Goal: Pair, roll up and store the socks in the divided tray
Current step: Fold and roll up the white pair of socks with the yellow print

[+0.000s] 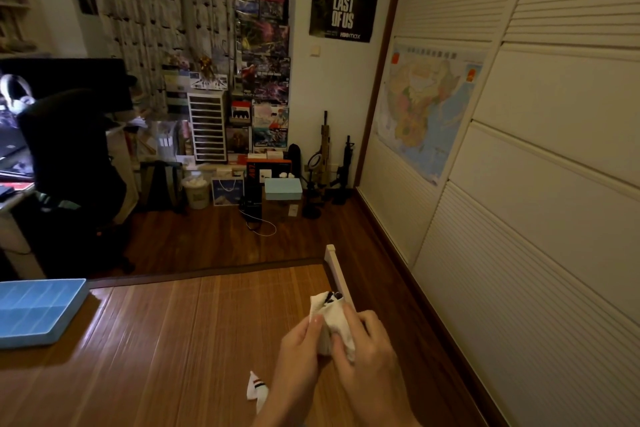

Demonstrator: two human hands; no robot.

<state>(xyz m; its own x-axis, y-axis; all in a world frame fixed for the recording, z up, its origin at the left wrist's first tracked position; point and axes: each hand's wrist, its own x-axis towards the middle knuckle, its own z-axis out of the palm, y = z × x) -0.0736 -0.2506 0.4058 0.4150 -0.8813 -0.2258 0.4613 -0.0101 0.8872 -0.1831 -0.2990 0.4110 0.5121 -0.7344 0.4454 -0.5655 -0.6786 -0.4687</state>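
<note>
A white sock bundle (pixel 330 314) with a dark patch at its top is held up over the bamboo mat (pixel 180 340). My left hand (pixel 299 354) grips its left side, thumb on the fabric. My right hand (pixel 369 354) wraps its fingers round the right side. Another white sock (pixel 257 390) with dark and red stripes lies on the mat below my left wrist, partly hidden. The blue divided tray (pixel 38 310) sits at the mat's left edge, far from both hands; its compartments look bare.
The mat's far edge meets a wooden floor (pixel 214 239). A white bed rail (pixel 337 269) runs along the right side, beside white louvred wardrobe doors (pixel 519 218). A black office chair (pixel 72 163) and stacked boxes (pixel 266 184) stand beyond the mat.
</note>
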